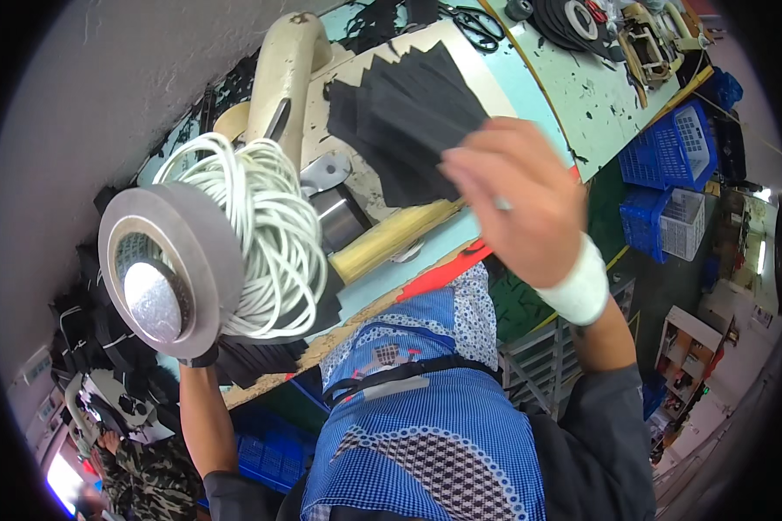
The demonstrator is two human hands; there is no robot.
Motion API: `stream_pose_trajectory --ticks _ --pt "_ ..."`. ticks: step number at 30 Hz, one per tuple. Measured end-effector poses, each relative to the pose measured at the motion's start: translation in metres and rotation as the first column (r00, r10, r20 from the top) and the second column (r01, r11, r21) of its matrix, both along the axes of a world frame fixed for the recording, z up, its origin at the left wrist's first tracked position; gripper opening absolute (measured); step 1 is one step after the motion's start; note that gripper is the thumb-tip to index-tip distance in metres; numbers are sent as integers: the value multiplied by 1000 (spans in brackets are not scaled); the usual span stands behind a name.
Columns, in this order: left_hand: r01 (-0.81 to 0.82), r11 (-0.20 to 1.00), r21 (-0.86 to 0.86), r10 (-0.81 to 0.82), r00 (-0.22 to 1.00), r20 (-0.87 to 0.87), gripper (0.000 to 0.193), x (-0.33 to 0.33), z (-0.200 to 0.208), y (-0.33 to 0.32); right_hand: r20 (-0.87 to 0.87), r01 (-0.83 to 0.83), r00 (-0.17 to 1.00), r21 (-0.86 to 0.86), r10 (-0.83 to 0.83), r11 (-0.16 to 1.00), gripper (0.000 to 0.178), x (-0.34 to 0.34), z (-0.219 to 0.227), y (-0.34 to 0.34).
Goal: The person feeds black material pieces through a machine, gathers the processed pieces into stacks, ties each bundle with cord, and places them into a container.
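My right hand (526, 195), with a white band (578, 282) round its wrist, is raised over the right end of a fanned pile of black fabric pieces (413, 108). Its fingers bend toward the pile but are smeared by motion, so I cannot tell whether they pinch anything. A pale sewing machine (285, 78) stands left of the pile. Beside it hang a coil of white cord (265, 239) and a grey wheel (200, 243) with a shiny round hub. My left forearm (204, 417) reaches up behind the wheel, which hides the hand. More black strips (256, 360) hang by the table edge.
A yellowish bar (395, 239) lies along the near table edge. Black-handled scissors (478, 30) and black scraps lie at the far side. Blue baskets (669, 148) stand on the floor to the right. Another person in a camouflage sleeve (152, 473) works at lower left.
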State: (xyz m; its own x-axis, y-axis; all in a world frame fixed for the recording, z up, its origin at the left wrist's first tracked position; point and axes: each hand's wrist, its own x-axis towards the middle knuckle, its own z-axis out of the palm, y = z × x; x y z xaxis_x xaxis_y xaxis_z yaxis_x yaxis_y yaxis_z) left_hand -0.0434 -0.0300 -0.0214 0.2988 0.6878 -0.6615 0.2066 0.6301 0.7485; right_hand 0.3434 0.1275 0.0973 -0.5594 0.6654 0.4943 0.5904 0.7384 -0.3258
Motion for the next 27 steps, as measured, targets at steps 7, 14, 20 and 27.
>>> stream_pose_trajectory --ticks 7,14,20,27 --pt "200 968 152 -125 908 -399 23 72 36 42 39 -50 997 -358 69 933 14 -58 -56 -20" --pt "-49 982 181 48 999 9 34 16 -15 1 -73 44 996 -126 -54 991 9 1 9 -1" --pt "257 871 419 -95 924 -371 30 -18 -26 -16 -29 -106 994 -366 102 925 17 -39 -47 -23" --pt "84 993 77 -60 958 -279 24 38 -9 10 -37 -100 995 -402 92 910 9 -6 0 -10"
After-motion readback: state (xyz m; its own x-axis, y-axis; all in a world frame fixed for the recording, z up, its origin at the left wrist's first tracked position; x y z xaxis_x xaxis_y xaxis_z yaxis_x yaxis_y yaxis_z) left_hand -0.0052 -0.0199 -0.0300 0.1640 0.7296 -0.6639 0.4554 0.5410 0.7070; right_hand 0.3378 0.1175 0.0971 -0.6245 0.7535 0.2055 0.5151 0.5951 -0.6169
